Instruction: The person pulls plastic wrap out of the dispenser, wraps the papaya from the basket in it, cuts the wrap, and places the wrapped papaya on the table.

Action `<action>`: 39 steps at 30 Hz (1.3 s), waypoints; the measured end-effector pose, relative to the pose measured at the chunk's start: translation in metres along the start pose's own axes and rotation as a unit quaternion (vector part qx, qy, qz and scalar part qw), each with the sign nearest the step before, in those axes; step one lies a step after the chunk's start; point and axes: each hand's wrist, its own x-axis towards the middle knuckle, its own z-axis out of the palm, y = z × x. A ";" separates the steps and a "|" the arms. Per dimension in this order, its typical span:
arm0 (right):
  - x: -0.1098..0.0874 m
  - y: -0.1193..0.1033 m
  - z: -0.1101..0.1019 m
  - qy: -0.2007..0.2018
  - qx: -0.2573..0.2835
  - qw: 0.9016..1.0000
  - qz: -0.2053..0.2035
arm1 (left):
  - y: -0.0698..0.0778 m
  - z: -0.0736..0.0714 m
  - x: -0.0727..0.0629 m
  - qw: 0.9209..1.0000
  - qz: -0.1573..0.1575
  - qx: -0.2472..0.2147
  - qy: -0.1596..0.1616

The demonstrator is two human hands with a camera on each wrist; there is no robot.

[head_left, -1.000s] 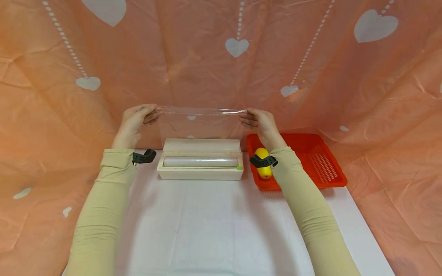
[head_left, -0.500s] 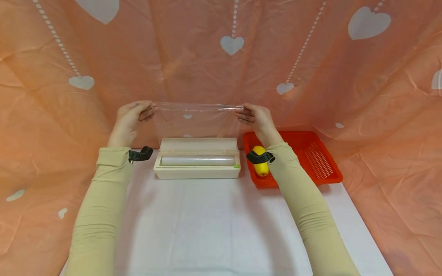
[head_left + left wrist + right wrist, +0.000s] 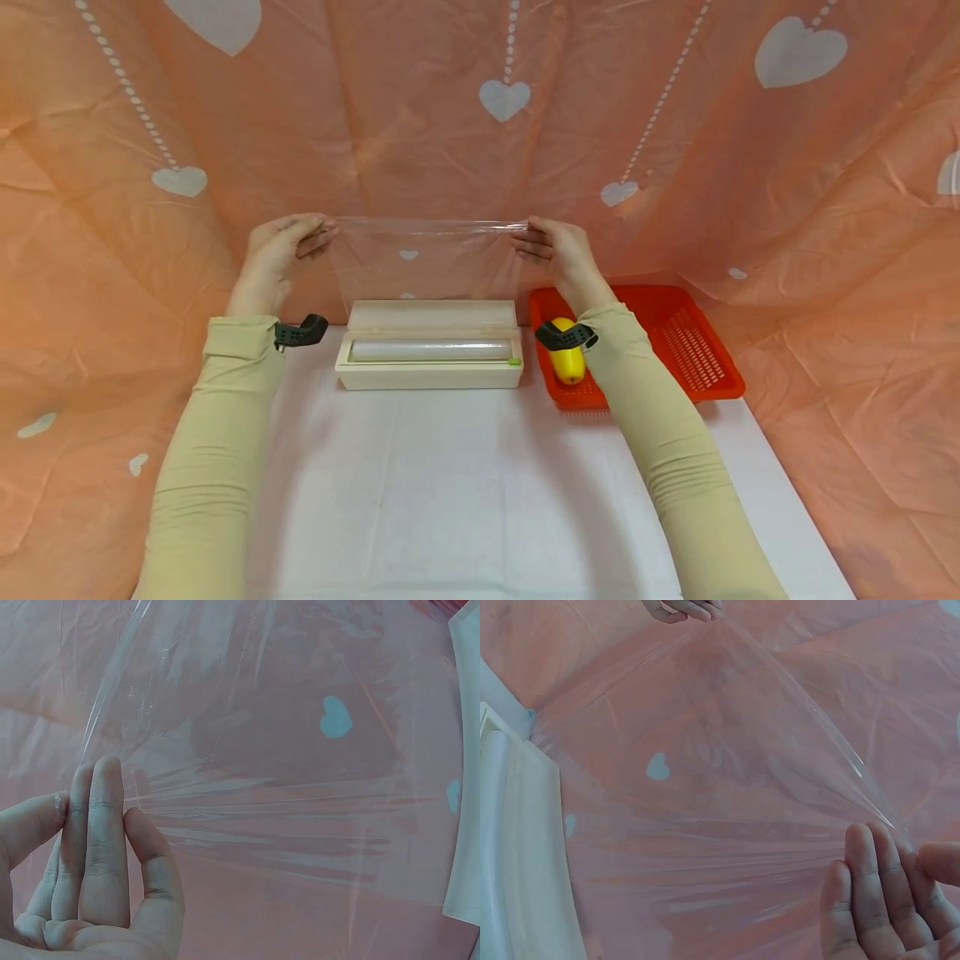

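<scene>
A clear sheet of plastic wrap [image 3: 427, 258] stretches upright between both hands, its lower part running down to the cream dispenser box [image 3: 430, 379]. My left hand [image 3: 279, 254] pinches the left top corner between thumb and forefinger. At the right top corner, my right hand [image 3: 561, 257] does the same, the other fingers held fairly straight. Creases fan out from the pinched corner in the left wrist view, near the left fingers [image 3: 105, 847]. The box lid [image 3: 431, 313] stands raised at the back, and the wrap roll [image 3: 431, 350] lies inside.
On the right a red plastic basket [image 3: 701, 350] holds a yellow fruit [image 3: 567, 362], partly hidden by the right wrist's black camera strap [image 3: 564, 336]. A white cloth [image 3: 442, 492] covers the table. Behind hangs an orange curtain [image 3: 420, 158] with white hearts.
Both hands have risen slightly and the left has shifted a little left, so more wrap shows between them and the box. The head view has shifted slightly too.
</scene>
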 end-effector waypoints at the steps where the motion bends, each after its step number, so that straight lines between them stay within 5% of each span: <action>1: 0.000 -0.001 0.000 0.000 0.000 1.000 0.001 | 0.017 0.026 -0.029 1.000 0.020 -0.006 -0.011; 4: 0.000 -0.003 0.002 0.001 0.004 1.000 0.002 | 0.051 0.075 -0.083 1.000 -0.005 -0.007 -0.004; 6: 0.000 -0.004 0.002 0.004 0.008 1.000 0.003 | 0.057 0.085 -0.095 1.000 -0.001 0.014 0.000; 11: -0.001 -0.008 0.003 0.007 0.009 1.000 -0.002 | 0.057 0.081 -0.086 0.999 0.021 0.036 0.004; 19: 0.000 -0.017 0.004 -0.003 -0.010 1.000 -0.027 | 0.062 0.080 -0.070 0.999 0.036 -0.005 0.005; 30: 0.005 -0.020 0.011 -0.018 0.026 0.997 -0.072 | 0.068 0.083 -0.072 0.998 0.054 -0.031 0.019; 39: 0.005 -0.013 0.011 -0.008 0.013 0.998 -0.064 | 0.062 0.077 -0.073 0.999 0.044 -0.013 0.011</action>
